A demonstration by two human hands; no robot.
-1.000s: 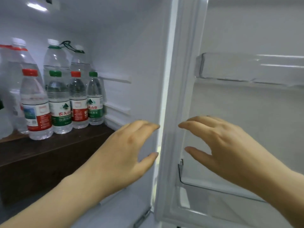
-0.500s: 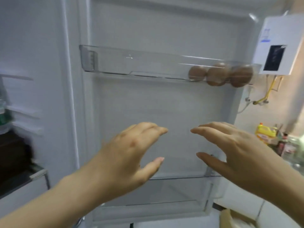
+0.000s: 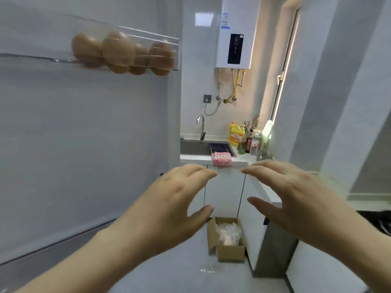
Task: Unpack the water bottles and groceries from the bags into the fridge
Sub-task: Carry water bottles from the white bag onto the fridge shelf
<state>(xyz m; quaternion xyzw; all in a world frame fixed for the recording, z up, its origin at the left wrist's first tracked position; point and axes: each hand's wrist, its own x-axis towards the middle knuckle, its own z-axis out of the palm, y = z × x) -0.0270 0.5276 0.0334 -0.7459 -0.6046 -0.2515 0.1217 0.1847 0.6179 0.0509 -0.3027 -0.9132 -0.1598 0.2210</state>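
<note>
While blur smears the eggs [image 3: 118,52] | box [image 3: 230,253] contents unclear | my left hand [image 3: 175,199] and right hand [image 3: 296,199] released, spread, apart | floor [image 3: 190,271] visible between.

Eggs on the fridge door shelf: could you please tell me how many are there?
4, all in the clear door shelf: left egg, next egg, partly hidden egg, right-end egg. Blur may hide more.

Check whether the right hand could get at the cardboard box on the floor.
Probably yes: the right hand holds nothing, the cardboard box stands open beside the cabinet, and nothing lies between them, though it sits lower.
</note>
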